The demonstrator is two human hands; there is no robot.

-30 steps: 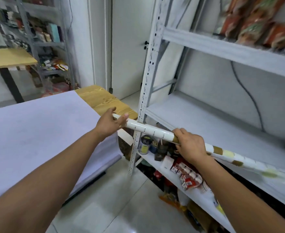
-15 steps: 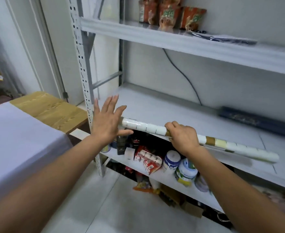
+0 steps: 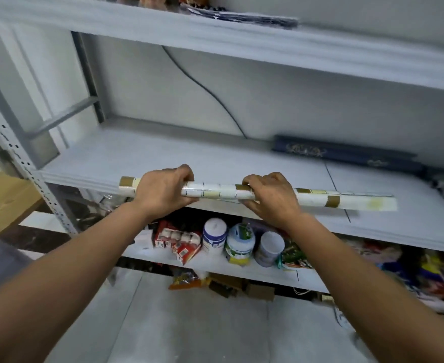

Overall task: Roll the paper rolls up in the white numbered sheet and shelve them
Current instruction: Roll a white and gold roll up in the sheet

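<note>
White numbered sheet, wound round the brown paper rolls, sits level along the front edge of the middle shelf; I cannot tell if it touches. My left hand and right hand both curl round it. I'd lay it flat, slide it inward short of the dark blue box, then release both hands together so it won't roll off.

white numbered roll, lying level over the shelf's front edge

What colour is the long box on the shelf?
The long box is dark blue with pale gold decoration; the head view shows it.
</note>
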